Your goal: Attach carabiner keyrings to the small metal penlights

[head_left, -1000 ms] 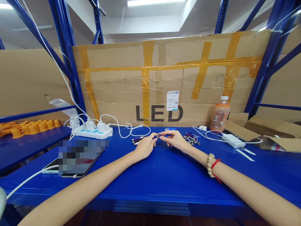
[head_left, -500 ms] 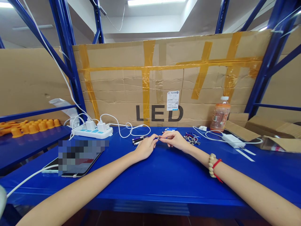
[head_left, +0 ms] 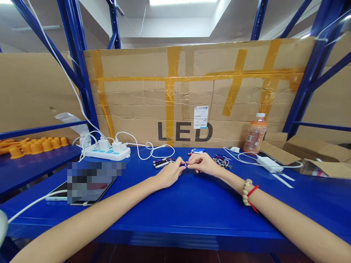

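My left hand [head_left: 170, 173] is closed, with a small slim blue piece [head_left: 182, 165] showing at its fingertips. My right hand [head_left: 203, 163] pinches a tiny metal ring [head_left: 187, 164] at the end of that piece. Most of the blue piece is hidden in my left fingers, so its kind is unclear. Just left of my left hand lie several slim metallic tubes [head_left: 161, 163], dark and silver. Behind my right hand are a few blue tubes [head_left: 197, 151]. To its right sits a pile of metal rings and clasps [head_left: 222, 162].
A white power strip [head_left: 109, 152] with plugs and a tablet-like device [head_left: 94, 186] are on the left. On the right stand a drink bottle [head_left: 255, 134], a white adapter [head_left: 269, 164] with its cable, and an open cardboard box [head_left: 320, 155]. A large cardboard sheet [head_left: 137, 102] closes off the back.
Both hands stay close together, fingertips shifted slightly. More of the blue piece now shows between them. The view has moved a little.
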Available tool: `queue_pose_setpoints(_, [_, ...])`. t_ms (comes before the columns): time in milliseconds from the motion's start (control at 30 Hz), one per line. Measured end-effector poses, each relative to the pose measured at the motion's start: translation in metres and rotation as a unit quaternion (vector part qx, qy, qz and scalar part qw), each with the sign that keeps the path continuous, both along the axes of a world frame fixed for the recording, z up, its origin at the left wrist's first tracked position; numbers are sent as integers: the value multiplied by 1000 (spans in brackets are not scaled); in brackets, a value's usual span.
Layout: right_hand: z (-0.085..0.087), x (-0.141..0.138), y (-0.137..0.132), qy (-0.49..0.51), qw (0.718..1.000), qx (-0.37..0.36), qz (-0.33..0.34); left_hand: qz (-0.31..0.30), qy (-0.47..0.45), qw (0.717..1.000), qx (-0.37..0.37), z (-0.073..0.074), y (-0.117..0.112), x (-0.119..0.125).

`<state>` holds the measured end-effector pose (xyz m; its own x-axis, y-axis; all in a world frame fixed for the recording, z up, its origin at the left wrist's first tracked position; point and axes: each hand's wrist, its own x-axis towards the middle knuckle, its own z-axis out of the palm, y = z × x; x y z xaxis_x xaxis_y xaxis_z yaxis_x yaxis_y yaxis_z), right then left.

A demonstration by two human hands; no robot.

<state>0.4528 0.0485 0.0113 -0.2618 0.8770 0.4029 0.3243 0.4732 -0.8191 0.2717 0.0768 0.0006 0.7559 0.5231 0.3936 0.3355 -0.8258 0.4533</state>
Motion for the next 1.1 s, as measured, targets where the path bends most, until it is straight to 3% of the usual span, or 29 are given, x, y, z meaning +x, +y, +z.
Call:
queue_pose_setpoints(367, [0, -6, -3, -14, 999, -11, -37, 9, 8, 1000, 9, 2, -2, 0])
queue_pose_setpoints(800, [3, -10, -6, -4, 989, -118, -84, 33, 15, 999, 13, 2, 1, 1])
queue_pose_setpoints(1100, [3, -10, -5, 19, 988, -142, -65, 44, 17, 999, 12, 3, -1, 1])
